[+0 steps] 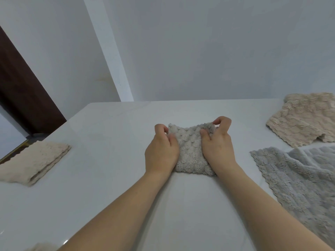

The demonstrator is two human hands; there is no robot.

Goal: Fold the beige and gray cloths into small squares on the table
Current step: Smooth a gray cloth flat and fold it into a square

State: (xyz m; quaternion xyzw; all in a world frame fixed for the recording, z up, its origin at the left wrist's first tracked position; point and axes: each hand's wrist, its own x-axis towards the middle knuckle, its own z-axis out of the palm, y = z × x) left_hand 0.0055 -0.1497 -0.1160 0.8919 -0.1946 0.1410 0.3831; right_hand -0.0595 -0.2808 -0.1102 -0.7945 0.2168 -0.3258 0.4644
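A small folded gray cloth [190,151] lies in the middle of the white table [108,196]. My left hand [161,151] lies on its left side and pinches its far left corner. My right hand [217,144] lies on its right side, with fingers curled and pinching the far right corner. A folded beige cloth [30,163] sits at the left. At the right an unfolded beige cloth [306,120] lies flat, with an unfolded gray cloth [301,178] in front of it.
The table's far edge meets a pale wall [199,51]. A dark brown door or panel [21,91] stands at the left. A scrap of beige cloth [43,248] shows at the bottom left edge.
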